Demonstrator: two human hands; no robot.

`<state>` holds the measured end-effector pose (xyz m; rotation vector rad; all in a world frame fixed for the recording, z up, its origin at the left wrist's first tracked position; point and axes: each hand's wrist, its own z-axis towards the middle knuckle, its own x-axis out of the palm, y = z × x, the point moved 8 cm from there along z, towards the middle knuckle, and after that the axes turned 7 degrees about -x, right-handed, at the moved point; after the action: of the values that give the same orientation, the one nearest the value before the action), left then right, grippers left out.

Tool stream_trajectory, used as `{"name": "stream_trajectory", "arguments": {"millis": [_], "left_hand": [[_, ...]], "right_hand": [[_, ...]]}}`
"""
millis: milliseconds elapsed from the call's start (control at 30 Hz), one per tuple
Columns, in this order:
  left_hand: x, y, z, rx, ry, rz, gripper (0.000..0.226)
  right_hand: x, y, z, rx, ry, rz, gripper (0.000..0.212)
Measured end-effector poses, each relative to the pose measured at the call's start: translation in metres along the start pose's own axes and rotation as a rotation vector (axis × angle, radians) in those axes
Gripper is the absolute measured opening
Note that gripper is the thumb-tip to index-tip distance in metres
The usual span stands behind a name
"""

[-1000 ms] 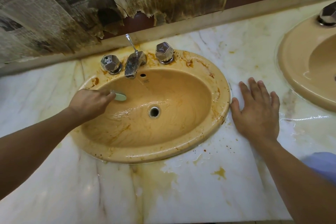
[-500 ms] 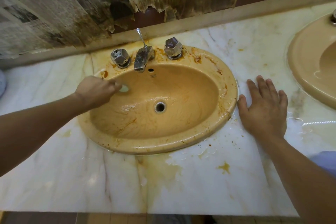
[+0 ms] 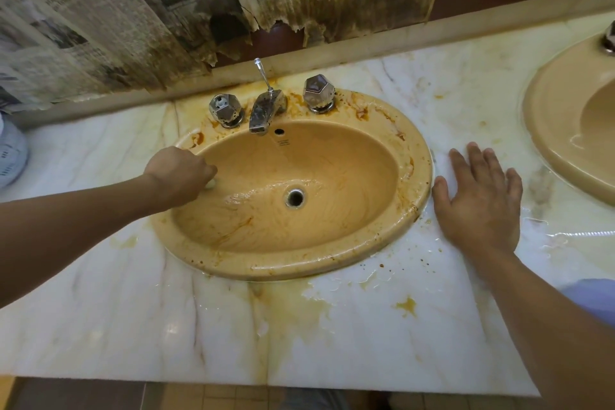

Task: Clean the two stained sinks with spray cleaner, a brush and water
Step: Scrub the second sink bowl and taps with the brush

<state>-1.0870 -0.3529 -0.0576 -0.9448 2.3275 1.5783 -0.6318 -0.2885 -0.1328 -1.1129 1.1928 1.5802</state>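
Observation:
A tan oval sink (image 3: 332,263) with brown stains on its rim and bowl is set in the marble counter (image 3: 166,326). My left hand (image 3: 178,173) grips a small pale green brush (image 3: 211,184) against the bowl's left inner wall; only the brush tip shows under my fingers. Wet smears lie around the drain (image 3: 295,198). My right hand (image 3: 479,200) rests flat with spread fingers on the wet counter just right of the sink. A second tan sink (image 3: 552,143) sits at the right edge.
A chrome tap (image 3: 264,110) with two faceted knobs (image 3: 225,109) (image 3: 318,93) stands at the sink's back. Stained newspaper (image 3: 199,10) hangs on the wall behind. A white object (image 3: 11,153) sits at the far left. Brown puddles (image 3: 407,304) mark the counter front.
My left hand slid the brush down and back along the bowl's left wall, now covering most of it. My right hand stayed flat on the counter. The view shifted slightly.

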Motion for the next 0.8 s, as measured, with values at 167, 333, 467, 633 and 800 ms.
{"name": "stream_trajectory", "arguments": {"millis": [167, 333, 467, 633, 800], "left_hand": [[0.028, -0.036, -0.014, 0.083, 0.243, -0.3, 0.024], [0.026, -0.035, -0.016, 0.047, 0.31, -0.431, 0.018], [0.013, -0.015, 0.003, -0.117, 0.09, -0.299, 0.023], [0.026, -0.051, 0.0, 0.089, 0.39, -0.423, 0.011], [0.021, 0.01, 0.002, -0.035, 0.366, -0.222, 0.042]], "right_hand": [[0.0, 0.001, 0.001, 0.012, 0.008, -0.012, 0.066], [0.0, 0.001, -0.001, 0.015, 0.028, -0.01, 0.067], [0.0, 0.0, -0.001, 0.01, 0.017, -0.006, 0.067], [0.0, 0.0, -0.001, 0.003, 0.001, -0.009, 0.067], [-0.001, 0.001, 0.0, -0.004, -0.013, -0.01, 0.065]]}}
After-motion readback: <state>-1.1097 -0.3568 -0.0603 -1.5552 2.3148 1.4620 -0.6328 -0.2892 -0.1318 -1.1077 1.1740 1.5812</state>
